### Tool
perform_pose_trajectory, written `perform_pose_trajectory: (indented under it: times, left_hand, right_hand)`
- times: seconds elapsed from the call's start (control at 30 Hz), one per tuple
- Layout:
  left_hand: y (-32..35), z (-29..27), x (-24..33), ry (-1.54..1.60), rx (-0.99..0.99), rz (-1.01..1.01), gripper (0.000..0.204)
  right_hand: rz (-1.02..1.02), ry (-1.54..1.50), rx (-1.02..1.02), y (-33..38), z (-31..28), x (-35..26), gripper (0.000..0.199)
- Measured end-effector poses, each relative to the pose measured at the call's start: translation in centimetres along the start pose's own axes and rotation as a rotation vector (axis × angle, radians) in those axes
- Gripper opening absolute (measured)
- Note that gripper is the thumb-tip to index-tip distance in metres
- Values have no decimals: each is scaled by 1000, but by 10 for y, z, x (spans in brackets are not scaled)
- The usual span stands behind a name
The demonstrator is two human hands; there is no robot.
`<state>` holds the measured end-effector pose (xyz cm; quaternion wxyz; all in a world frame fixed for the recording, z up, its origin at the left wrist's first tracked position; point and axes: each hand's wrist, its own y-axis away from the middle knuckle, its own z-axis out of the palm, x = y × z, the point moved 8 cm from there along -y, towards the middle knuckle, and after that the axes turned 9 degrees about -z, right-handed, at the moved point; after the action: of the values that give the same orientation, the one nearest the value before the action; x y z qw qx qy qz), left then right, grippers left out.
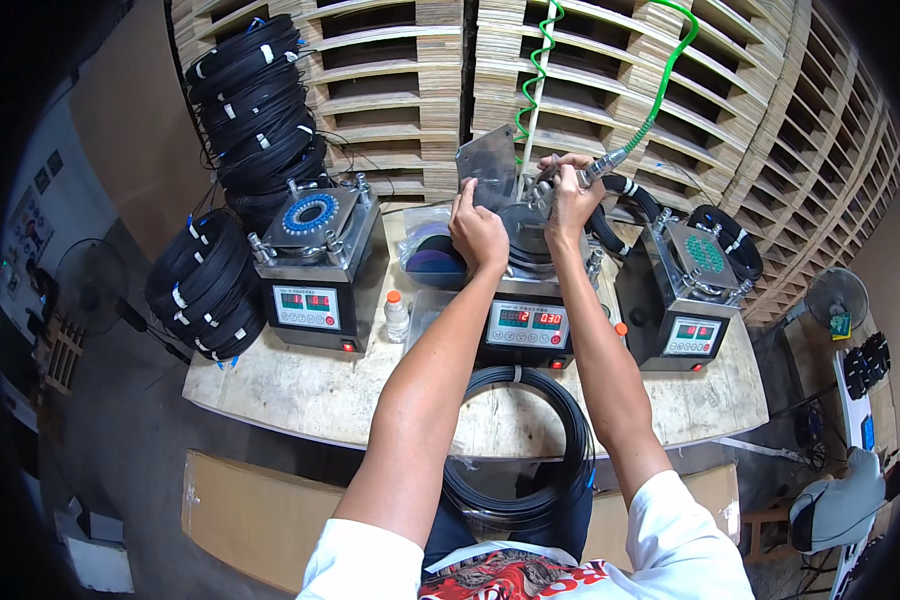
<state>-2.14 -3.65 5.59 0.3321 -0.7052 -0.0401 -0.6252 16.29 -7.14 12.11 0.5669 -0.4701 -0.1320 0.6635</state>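
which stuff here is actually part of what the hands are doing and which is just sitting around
In use:
- middle machine, left hand on its top
- air nozzle on green coiled hose, in right hand
- black cable coil at the table edge, likely

Lying about:
- left machine
- right machine
- small bottle
- stacked cable coils
- fan
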Motion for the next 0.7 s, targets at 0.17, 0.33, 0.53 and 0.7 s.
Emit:
perform_pose_trajectory:
  times: [0.17,0.33,0.53,0.7]
  left_hand:
    - [1,6,-2,4,-37,-14,42]
    - [0,12,-5,-4,-35,9,43]
    - [-7,11,-6,-77,-133,13,30]
    - [1,-22,37,-86,-29,221,26]
  right_hand:
    - [256,9,-311,4,-10,-2,13]
    - [270,124,-288,0,-38,-12,16]
    - [151,363,-186,-24,-74,-46,15]
    - [290,330,-204,-31,-106,-45,16]
